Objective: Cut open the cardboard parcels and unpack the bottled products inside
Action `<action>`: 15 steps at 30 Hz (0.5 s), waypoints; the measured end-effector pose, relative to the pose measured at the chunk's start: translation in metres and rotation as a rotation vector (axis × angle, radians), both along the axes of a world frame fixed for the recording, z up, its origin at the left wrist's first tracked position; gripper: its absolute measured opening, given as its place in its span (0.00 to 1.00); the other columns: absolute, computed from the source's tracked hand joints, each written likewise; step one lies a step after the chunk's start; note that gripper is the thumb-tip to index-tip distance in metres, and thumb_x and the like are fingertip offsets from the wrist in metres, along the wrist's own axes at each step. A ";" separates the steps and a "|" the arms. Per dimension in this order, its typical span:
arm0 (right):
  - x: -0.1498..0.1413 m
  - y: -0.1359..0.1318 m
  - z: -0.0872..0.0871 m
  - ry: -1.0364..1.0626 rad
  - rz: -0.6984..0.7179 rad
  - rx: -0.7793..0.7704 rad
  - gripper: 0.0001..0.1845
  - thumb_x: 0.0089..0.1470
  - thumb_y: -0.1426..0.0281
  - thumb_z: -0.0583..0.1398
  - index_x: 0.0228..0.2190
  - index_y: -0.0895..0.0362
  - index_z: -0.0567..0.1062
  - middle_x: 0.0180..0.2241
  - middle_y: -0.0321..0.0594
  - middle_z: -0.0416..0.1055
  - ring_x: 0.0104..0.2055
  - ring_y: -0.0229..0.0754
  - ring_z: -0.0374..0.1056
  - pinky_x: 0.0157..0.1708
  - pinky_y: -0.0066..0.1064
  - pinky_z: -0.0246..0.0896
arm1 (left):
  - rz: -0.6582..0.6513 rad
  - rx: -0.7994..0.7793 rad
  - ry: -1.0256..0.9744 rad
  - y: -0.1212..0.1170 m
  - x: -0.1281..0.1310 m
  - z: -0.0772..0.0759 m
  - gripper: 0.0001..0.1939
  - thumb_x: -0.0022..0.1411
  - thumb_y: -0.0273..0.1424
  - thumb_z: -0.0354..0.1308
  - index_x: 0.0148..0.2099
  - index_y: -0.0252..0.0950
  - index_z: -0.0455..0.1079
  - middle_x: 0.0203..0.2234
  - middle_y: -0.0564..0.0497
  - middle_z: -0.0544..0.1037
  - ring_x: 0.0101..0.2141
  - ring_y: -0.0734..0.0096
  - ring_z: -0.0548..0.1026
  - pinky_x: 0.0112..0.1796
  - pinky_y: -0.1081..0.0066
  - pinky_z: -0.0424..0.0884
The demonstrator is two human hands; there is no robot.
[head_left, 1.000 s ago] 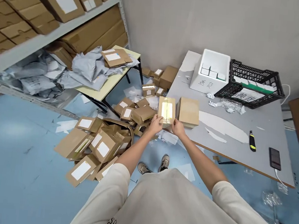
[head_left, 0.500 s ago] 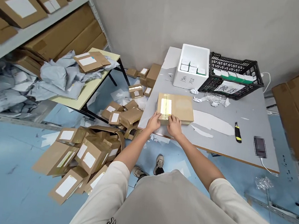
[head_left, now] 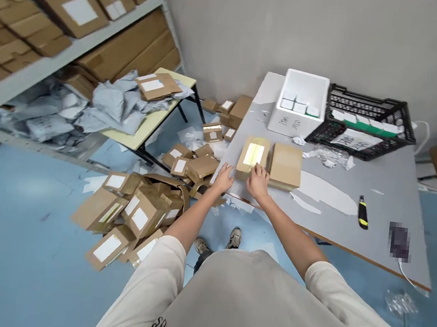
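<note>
Head view: the taped box (head_left: 253,154) sits on the desk (head_left: 338,228), beside a plain box (head_left: 286,165). The left grip (head_left: 223,178) is released just beside it; the right grip (head_left: 258,181) touches its near edge, whether grasping I cannot tell.

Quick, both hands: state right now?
Left hand: open, beside the labelled cardboard box, holding nothing visible.
Right hand: curled over that box's near edge; grip cannot be told.

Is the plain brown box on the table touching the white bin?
Apart: the head view shows grey tabletop between the plain box and the white bin.
</note>
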State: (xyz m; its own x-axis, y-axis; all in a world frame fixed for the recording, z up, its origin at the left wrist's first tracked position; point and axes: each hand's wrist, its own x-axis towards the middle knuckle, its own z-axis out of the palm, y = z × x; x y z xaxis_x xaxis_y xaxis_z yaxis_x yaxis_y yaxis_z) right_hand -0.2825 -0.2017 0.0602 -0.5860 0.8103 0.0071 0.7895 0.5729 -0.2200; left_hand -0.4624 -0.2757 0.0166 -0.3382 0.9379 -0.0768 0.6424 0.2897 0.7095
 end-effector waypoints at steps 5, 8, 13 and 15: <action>-0.056 -0.012 0.008 0.014 -0.102 0.048 0.28 0.61 0.65 0.54 0.58 0.66 0.71 0.67 0.66 0.57 0.67 0.67 0.50 0.63 0.58 0.44 | 0.189 -0.020 0.027 -0.084 -0.067 -0.002 0.30 0.62 0.24 0.56 0.66 0.33 0.65 0.71 0.37 0.58 0.71 0.52 0.55 0.70 0.52 0.55; -0.098 -0.028 0.014 0.022 -0.036 0.031 0.27 0.61 0.65 0.54 0.57 0.66 0.72 0.66 0.66 0.59 0.66 0.67 0.52 0.62 0.57 0.45 | 0.297 -0.004 0.040 -0.134 -0.104 -0.002 0.29 0.61 0.24 0.56 0.65 0.34 0.66 0.70 0.37 0.60 0.71 0.52 0.56 0.69 0.51 0.55; -0.194 -0.097 0.009 -0.005 0.202 -0.037 0.28 0.61 0.65 0.54 0.59 0.64 0.71 0.66 0.63 0.59 0.66 0.66 0.52 0.63 0.55 0.45 | 0.430 0.008 0.013 -0.217 -0.160 -0.007 0.28 0.61 0.24 0.57 0.64 0.35 0.67 0.68 0.38 0.61 0.70 0.53 0.59 0.69 0.54 0.56; -0.236 -0.136 0.000 -0.030 0.274 -0.056 0.28 0.60 0.65 0.55 0.58 0.63 0.72 0.66 0.62 0.60 0.65 0.66 0.53 0.63 0.55 0.46 | 0.477 0.004 -0.003 -0.255 -0.186 -0.011 0.29 0.61 0.24 0.56 0.64 0.37 0.68 0.68 0.40 0.61 0.70 0.54 0.59 0.69 0.53 0.56</action>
